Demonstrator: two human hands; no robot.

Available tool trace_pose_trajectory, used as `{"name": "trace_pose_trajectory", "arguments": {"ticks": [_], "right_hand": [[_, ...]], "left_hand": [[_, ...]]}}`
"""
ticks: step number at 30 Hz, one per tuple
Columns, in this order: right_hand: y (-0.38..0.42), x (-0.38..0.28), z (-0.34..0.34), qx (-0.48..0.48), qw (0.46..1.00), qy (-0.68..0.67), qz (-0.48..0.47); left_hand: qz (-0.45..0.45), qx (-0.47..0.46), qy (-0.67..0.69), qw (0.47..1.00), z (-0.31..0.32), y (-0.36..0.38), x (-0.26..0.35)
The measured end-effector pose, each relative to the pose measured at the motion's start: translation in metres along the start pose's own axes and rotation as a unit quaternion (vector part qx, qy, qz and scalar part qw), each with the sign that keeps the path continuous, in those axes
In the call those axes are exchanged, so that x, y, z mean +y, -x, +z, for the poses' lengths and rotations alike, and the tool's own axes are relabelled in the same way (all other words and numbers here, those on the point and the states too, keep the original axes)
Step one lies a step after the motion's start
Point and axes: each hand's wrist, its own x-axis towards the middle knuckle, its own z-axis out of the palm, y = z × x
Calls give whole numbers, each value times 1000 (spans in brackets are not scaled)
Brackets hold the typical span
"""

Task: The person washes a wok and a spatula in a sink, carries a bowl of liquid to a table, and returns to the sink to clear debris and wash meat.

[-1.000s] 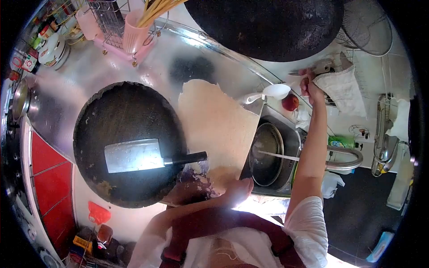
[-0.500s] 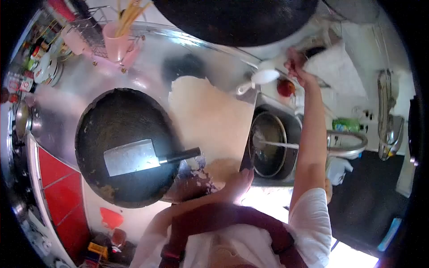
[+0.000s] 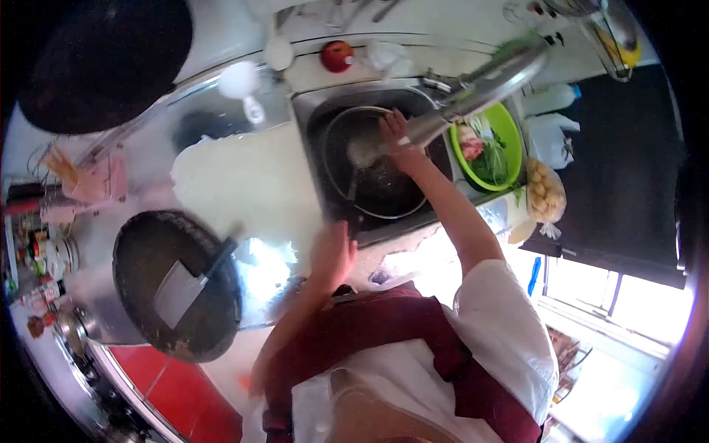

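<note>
My right hand [image 3: 402, 148] reaches over a dark round pan [image 3: 380, 199] in the sink, below the tap [image 3: 473, 92]. Its fingers are stretched out near the pan's far rim, and I see nothing in them. Water from the tap runs into the pan beside this hand. At the sink's near left corner is my left hand [image 3: 336, 255], by the edge of a pale cutting board [image 3: 251, 181]. Blur hides how its fingers lie. A cleaver [image 3: 179, 295] rests across a large dark round board [image 3: 148, 251] on the left.
A green basin [image 3: 516, 159] with vegetables and meat stands right of the sink [image 3: 314, 122], and a bag of round yellowish items [image 3: 545, 193] beside it. Behind the sink are an apple [image 3: 337, 57] and a white ladle [image 3: 238, 81]. A wok [image 3: 103, 59] sits upper left.
My view has swung to the right. My right hand has come from behind the sink down over the pan. My left hand has shifted near the sink's front corner.
</note>
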Motion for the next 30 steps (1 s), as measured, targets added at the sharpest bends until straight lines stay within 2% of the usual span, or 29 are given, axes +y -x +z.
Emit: {"name": "trace_pose_trajectory", "arguments": {"ticks": [3,4,6,8,10,12,13,14,17,18,19,20,21,22,24,25,27,29,30], "right_hand": [[-34,42,-9,61,989,137,-5],[-38,49,-20,63,989,135,4],[-48,63,-54,36,986,161,39],[-52,81,-83,5,980,186,73],[-53,100,-72,-12,976,197,92],[-52,108,-49,15,982,163,95],[-45,108,-47,55,977,185,95],[-38,106,-45,53,977,183,98],[-10,72,-70,105,990,-39,92],[5,54,-70,67,976,-184,93],[24,35,-66,29,941,-324,92],[54,9,-56,49,958,-277,57],[77,-12,-62,-32,931,-362,37],[98,-29,-70,53,905,-421,-23],[130,-66,-80,17,882,-465,-72],[145,-91,-65,3,893,-439,-100],[154,-120,-72,5,877,-466,-114],[147,-131,-79,9,865,-487,-124],[143,-133,-86,20,868,-483,-115]], "left_hand": [[0,3,-32,999,-2,-7,5],[7,1,-38,999,-5,-9,10],[-85,-45,-12,995,-9,-10,18],[-65,-20,-41,997,-3,-7,18],[-118,-47,-58,990,-4,-8,22],[-119,-58,-70,989,1,-8,18],[-83,-35,-84,992,3,-8,14],[-47,-11,-98,994,5,-8,13],[-60,-31,-93,993,2,-11,16],[-60,-33,-94,993,3,-12,14],[-56,-45,-113,991,5,-14,12],[-52,-57,-132,988,7,-16,9],[-55,-57,-134,988,9,-19,6],[-38,-55,-111,992,9,-20,1],[-26,-55,-99,993,8,-22,-13],[-17,-49,-54,997,9,-24,-20],[-8,-44,-12,999,-2,-29,-18],[-129,-150,7,980,-36,-42,9],[-129,-151,3,980,-48,-48,16]]}}
